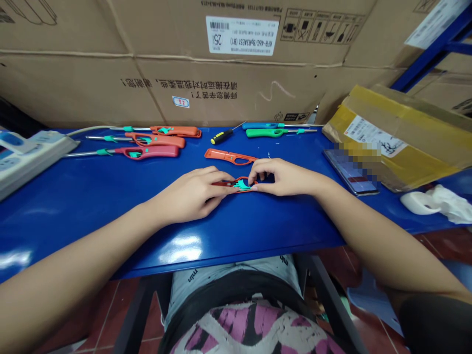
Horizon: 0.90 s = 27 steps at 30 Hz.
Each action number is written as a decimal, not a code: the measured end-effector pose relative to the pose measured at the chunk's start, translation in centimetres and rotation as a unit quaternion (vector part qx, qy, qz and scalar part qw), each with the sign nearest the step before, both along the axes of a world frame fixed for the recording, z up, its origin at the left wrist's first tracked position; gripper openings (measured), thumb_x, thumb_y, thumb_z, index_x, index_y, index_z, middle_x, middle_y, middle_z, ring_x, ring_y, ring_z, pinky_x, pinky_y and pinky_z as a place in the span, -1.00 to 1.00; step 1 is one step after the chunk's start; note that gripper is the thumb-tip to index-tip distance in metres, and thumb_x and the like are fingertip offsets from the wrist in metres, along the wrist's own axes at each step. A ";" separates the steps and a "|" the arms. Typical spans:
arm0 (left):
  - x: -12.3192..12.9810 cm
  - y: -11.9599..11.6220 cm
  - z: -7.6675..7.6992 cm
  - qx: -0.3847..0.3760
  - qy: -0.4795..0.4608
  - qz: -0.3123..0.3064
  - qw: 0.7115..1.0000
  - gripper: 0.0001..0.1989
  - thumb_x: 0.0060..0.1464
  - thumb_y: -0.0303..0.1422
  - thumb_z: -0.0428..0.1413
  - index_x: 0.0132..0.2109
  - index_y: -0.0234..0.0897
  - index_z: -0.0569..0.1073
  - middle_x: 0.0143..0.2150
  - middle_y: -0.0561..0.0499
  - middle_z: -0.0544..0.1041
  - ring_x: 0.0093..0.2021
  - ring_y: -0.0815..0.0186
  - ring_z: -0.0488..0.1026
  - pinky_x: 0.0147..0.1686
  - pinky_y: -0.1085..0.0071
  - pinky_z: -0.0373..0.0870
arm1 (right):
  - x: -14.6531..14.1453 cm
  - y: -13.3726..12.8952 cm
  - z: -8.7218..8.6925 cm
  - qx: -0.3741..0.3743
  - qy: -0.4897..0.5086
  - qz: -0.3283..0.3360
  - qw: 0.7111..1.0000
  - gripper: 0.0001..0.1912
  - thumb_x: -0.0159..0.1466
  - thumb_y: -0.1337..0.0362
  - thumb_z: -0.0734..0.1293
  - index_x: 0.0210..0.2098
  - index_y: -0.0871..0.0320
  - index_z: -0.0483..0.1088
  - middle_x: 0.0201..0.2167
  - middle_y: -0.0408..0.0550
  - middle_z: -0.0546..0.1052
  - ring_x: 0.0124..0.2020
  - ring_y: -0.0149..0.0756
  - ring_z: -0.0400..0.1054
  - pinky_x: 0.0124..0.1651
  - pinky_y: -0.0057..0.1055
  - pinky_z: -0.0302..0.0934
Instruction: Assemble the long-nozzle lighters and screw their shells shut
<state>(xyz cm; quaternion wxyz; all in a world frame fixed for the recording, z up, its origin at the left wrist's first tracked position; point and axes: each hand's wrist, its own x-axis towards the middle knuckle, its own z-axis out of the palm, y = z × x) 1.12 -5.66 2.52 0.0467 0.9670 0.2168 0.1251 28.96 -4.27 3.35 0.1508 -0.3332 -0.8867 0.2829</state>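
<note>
Both my hands meet over an opened red lighter half on the blue table, with a teal trigger piece showing inside it. My left hand has its thumb and fingers closed on the lighter half's left end. The fingertips of my right hand pinch at its right part, around the teal piece. Just beyond my hands lies a loose orange-red handle shell with an oval trigger opening. My fingers partly cover the lighter half, so its inner parts are hard to make out.
Long-nosed lighters, an orange one and a red one among them, lie left. A screwdriver and a green lighter lie at the back. A power strip stands left; a phone and a taped box are right.
</note>
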 end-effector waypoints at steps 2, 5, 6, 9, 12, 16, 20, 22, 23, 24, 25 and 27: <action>0.0 0.0 0.0 0.001 -0.004 0.004 1.000 -0.61 0.33 -0.44 -0.02 0.20 -0.14 0.52 0.19 -0.11 0.52 0.12 0.11 0.46 0.12 0.13 0.43 | -0.1 -0.1 0.0 0.000 0.000 -0.002 1.000 -0.92 0.27 0.32 0.37 -0.24 0.14 0.51 -0.18 -0.04 0.58 -0.19 -0.28 0.43 -0.08 -0.30 0.31; 0.0 0.0 -0.2 -0.007 -0.012 0.006 1.000 -0.62 0.36 -0.42 -0.04 0.19 -0.16 0.52 0.18 -0.11 0.53 0.12 0.12 0.46 0.14 0.15 0.42 | 0.0 -0.1 0.1 -0.005 -0.002 -0.002 1.000 -0.89 0.27 0.33 0.36 -0.22 0.15 0.52 -0.18 -0.05 0.59 -0.20 -0.29 0.43 -0.08 -0.32 0.31; 0.0 0.0 -0.2 -0.009 -0.012 0.007 1.000 -0.63 0.37 -0.42 -0.04 0.19 -0.16 0.52 0.17 -0.11 0.53 0.12 0.12 0.46 0.14 0.16 0.42 | 0.1 -0.1 0.2 -0.010 -0.003 -0.001 1.000 -0.88 0.27 0.33 0.36 -0.20 0.15 0.53 -0.17 -0.05 0.59 -0.19 -0.29 0.43 -0.07 -0.31 0.31; 0.0 0.1 -0.2 -0.010 -0.008 0.001 1.000 -0.61 0.34 -0.44 -0.02 0.21 -0.13 0.51 0.17 -0.10 0.54 0.10 0.12 0.47 0.11 0.15 0.44 | 0.3 0.1 0.4 -0.025 -0.006 -0.001 1.000 -0.85 0.28 0.28 0.38 -0.18 0.14 0.55 -0.15 -0.05 0.61 -0.18 -0.28 0.43 -0.06 -0.30 0.32; -0.1 0.2 -0.2 -0.005 -0.006 -0.009 1.000 -0.58 0.31 -0.48 -0.01 0.22 -0.10 0.50 0.17 -0.10 0.54 0.09 0.11 0.47 0.08 0.14 0.44 | 0.4 0.3 0.3 -0.030 -0.006 -0.012 0.999 -0.83 0.27 0.21 0.41 -0.20 0.14 0.56 -0.19 -0.06 0.61 -0.22 -0.28 0.42 -0.10 -0.31 0.31; 0.0 0.1 -0.2 0.000 -0.001 -0.004 1.000 -0.58 0.30 -0.48 0.00 0.22 -0.11 0.51 0.17 -0.10 0.55 0.07 0.10 0.47 0.07 0.13 0.45 | 0.1 0.3 0.1 -0.037 0.004 -0.033 0.999 -0.85 0.22 0.26 0.42 -0.22 0.17 0.56 -0.23 -0.06 0.61 -0.26 -0.31 0.40 -0.13 -0.34 0.30; 0.1 -0.1 -0.1 0.002 0.007 0.005 1.000 -0.57 0.31 -0.49 -0.01 0.23 -0.12 0.50 0.17 -0.11 0.54 0.08 0.08 0.47 0.07 0.10 0.45 | -0.2 0.1 0.3 -0.051 0.003 -0.042 0.998 -0.84 0.21 0.29 0.41 -0.21 0.16 0.55 -0.21 -0.06 0.62 -0.24 -0.30 0.42 -0.11 -0.34 0.31; 0.1 -0.2 -0.1 0.003 0.009 0.011 1.000 -0.58 0.30 -0.49 -0.01 0.22 -0.13 0.51 0.16 -0.12 0.54 0.09 0.08 0.47 0.08 0.10 0.46 | -0.1 0.1 0.4 -0.057 -0.001 -0.034 0.998 -0.83 0.23 0.28 0.40 -0.19 0.17 0.55 -0.19 -0.05 0.61 -0.21 -0.29 0.43 -0.10 -0.34 0.31; 0.1 -0.2 -0.2 0.003 0.010 0.014 1.000 -0.58 0.30 -0.49 0.00 0.21 -0.14 0.52 0.17 -0.12 0.54 0.09 0.09 0.47 0.08 0.10 0.46 | 0.0 0.1 0.4 -0.056 -0.002 -0.029 0.998 -0.82 0.24 0.26 0.39 -0.17 0.16 0.55 -0.17 -0.05 0.61 -0.20 -0.29 0.44 -0.10 -0.34 0.31; 0.1 -0.2 -0.2 0.002 0.010 0.017 1.000 -0.59 0.31 -0.49 0.00 0.20 -0.14 0.52 0.17 -0.12 0.53 0.09 0.10 0.46 0.09 0.10 0.45 | 0.1 0.3 0.4 -0.050 0.003 -0.028 0.998 -0.81 0.25 0.25 0.38 -0.17 0.16 0.55 -0.17 -0.05 0.61 -0.20 -0.28 0.44 -0.11 -0.34 0.31; 0.1 -0.2 -0.3 0.001 0.009 0.018 1.000 -0.60 0.31 -0.49 0.00 0.19 -0.15 0.53 0.18 -0.11 0.53 0.09 0.11 0.46 0.10 0.11 0.45 | 0.2 0.4 0.2 -0.035 0.013 -0.037 0.999 -0.81 0.27 0.24 0.37 -0.17 0.16 0.55 -0.18 -0.04 0.60 -0.20 -0.28 0.44 -0.11 -0.34 0.31; 0.2 -0.1 -0.6 0.001 0.000 0.016 1.000 -0.62 0.33 -0.48 0.00 0.18 -0.16 0.53 0.18 -0.11 0.53 0.09 0.12 0.45 0.11 0.13 0.44 | 0.4 0.8 -0.3 0.026 0.040 -0.080 0.996 -0.83 0.28 0.24 0.35 -0.19 0.17 0.54 -0.20 -0.02 0.59 -0.19 -0.25 0.45 -0.09 -0.31 0.31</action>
